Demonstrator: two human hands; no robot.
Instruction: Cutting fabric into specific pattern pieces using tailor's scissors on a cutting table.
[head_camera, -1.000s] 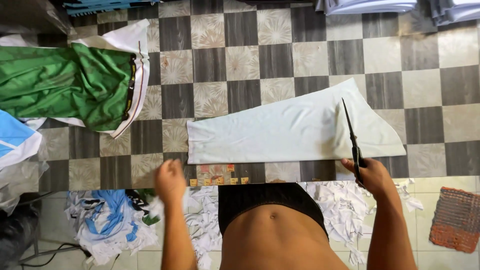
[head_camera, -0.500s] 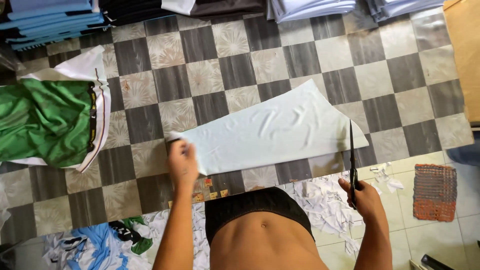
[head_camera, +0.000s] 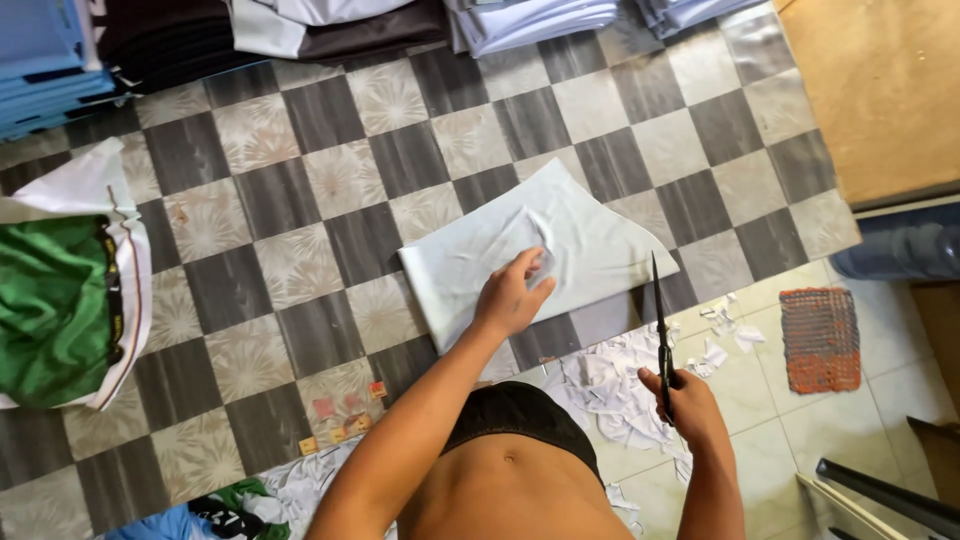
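A folded white cloth (head_camera: 530, 255) lies on the checkered table (head_camera: 250, 230), left hand (head_camera: 512, 296) pressing flat on it, fingers spread; beside the cloth, the right hand (head_camera: 685, 405) grips shut scissors (head_camera: 661, 330), scraps (head_camera: 600, 385) already cut

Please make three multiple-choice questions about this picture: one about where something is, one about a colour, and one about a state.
1. Where does the left hand rest?
A. on the pale folded cloth
B. on the green garment
C. on the woven mat

2. What colour is the woven mat?
A. blue
B. reddish orange
C. green

3. How are the scissors in the right hand?
A. lying flat on the cloth
B. wide open around the cloth
C. held with blades together, tips pointing away from the person

Answers: 1 A, the fingers press on the cloth. 2 B, its weave looks reddish orange. 3 C, the blades form one thin line beside the cloth.
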